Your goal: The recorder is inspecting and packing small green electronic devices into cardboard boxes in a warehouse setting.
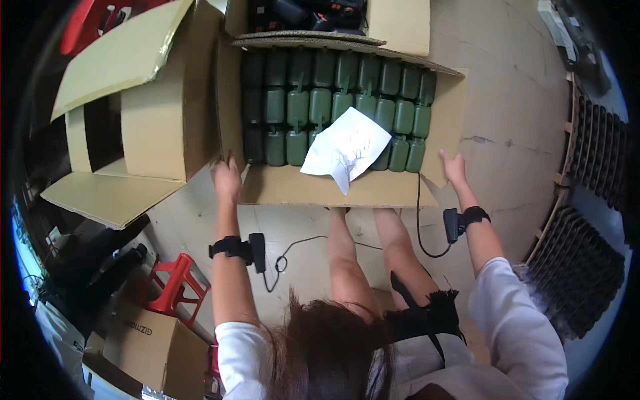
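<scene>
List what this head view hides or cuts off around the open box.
- Green items under the white paper: covered by it.
- Left hand and right hand fingertips: grip unclear behind box flaps.
- Far box contents: cut by the top edge.

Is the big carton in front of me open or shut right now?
Open. The carton has its flaps spread outward, showing rows of green containers and a white sheet of paper on them.

Green containers partly under white paper; farther box cut off.
</scene>
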### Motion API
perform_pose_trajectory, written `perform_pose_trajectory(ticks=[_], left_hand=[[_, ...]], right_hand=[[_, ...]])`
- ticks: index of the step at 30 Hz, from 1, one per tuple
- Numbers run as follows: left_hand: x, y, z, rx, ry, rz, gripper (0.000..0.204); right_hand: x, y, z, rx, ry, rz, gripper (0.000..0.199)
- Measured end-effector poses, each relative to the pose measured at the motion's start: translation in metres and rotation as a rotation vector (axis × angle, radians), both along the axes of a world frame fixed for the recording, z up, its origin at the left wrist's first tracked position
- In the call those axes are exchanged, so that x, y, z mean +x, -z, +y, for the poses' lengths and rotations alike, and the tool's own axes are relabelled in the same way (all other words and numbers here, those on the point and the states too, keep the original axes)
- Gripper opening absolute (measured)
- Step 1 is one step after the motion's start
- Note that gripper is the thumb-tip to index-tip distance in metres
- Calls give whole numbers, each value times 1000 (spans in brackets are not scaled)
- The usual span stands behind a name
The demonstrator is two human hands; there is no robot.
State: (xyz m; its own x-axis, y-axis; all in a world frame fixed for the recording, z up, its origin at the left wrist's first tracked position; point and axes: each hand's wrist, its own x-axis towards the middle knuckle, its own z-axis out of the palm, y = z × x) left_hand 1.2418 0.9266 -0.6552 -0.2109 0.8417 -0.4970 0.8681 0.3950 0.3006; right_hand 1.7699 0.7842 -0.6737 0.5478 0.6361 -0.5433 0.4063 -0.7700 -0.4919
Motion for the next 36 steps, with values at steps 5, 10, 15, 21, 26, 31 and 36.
perform_pose_trajectory(ticks=[5, 10, 15, 21, 26, 31, 36], left_hand=[[42, -8, -11, 184, -11, 28, 23], [19, -11, -41, 266, -43, 60, 19], [47, -24, -92, 225, -273, -71, 20], [26, 1, -196, 169, -337, 75, 32], [50, 2, -284, 285, -455, 49, 38], [77, 10, -377, 232, -589, 16, 47], [121, 1, -452, 427, -778, -120, 46]], right_hand=[[14, 11, 0, -16, -137, -240, 34], [-24, -6, 8, -61, -183, -245, 34], [3, -13, 5, -102, -340, -252, 33], [-12, -13, 12, -144, -443, -293, 34], [-20, -17, 5, -66, -568, -399, 27], [-33, -24, -1, -72, -664, -410, 26], [-61, -24, -14, -10, -576, -451, 27]])
